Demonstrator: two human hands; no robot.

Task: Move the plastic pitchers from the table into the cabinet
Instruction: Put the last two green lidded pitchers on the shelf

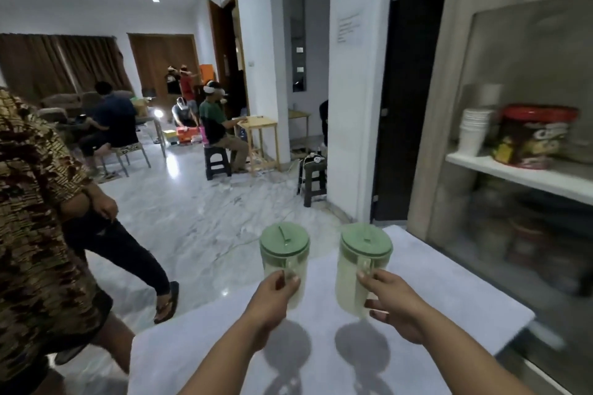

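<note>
A: What are the hands doing?

B: The left hand [272, 293] is closed around the handle of the left pitcher [284, 261]. The right hand [390, 300] grips the handle of the right pitcher [361, 266]. Both pitchers are pale green, each with a green lid on.

A: Where are the pitchers?

B: Side by side and apart, held above the white table [433, 292]; their shadows fall on the tabletop below them, so they seem lifted clear of it.

A: And the cabinet?

B: The cabinet [526, 125] is to the right, just beside the table. On its white shelf [519, 173] are stacked white cups [475, 131] and a red-lidded jar [536, 138]. Lower down it is too blurred to tell.

A: Anything close by?

B: A person in a patterned shirt [35, 228] stands at the left, near the table's corner. Other people sit farther back in the room.
</note>
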